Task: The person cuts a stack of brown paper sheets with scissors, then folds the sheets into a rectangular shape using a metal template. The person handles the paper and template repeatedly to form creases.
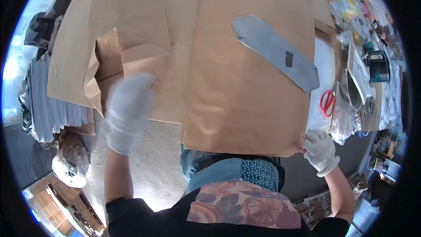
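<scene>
Right: red-handled scissors [327,102], crumpled clear plastic bag [344,121] just beside, dark green container [379,71] farther up. Left: pale sheet stack [59,98], filled translucent bag [70,166] below it, concrete floor [155,162].

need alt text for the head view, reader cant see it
Two white-gloved hands work with brown paper, seen from above: the right hand is at the near right corner of a flat paper stack, while the blurred left hand is by a creased, partly opened paper piece. A grey metal plate lies slantwise on the stack; red-handled scissors lie to its right.
</scene>
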Tool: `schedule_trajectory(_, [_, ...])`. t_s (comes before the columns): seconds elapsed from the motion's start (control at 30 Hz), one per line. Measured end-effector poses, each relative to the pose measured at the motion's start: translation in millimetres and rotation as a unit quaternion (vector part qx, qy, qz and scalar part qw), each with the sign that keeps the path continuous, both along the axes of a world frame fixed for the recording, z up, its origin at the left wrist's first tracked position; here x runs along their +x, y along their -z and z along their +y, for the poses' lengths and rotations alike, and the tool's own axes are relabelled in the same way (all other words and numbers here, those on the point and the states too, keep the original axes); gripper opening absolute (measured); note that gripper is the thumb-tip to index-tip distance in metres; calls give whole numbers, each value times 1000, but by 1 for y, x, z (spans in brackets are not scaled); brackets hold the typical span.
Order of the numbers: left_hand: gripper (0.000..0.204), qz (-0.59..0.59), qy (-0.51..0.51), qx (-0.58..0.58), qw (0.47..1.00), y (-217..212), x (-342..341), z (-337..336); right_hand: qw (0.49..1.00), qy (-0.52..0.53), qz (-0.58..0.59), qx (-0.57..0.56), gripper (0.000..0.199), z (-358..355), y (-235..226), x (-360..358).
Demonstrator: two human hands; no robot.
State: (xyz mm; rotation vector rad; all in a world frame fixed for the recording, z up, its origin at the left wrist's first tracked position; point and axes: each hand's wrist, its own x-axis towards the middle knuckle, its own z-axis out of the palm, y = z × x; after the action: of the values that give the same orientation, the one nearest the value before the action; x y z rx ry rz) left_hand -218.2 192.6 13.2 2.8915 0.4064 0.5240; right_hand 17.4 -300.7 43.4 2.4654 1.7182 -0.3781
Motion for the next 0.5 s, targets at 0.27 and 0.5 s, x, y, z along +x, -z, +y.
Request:
schedule_trajectory(0.27, [14,128,36,-246,960,10,49,-60,786,447,159,397,14,15,11,57])
schedule_trajectory(0.5, [35,-8,-137,-199,970,60,89,-82,663,552,167,477,29,58,99,66])
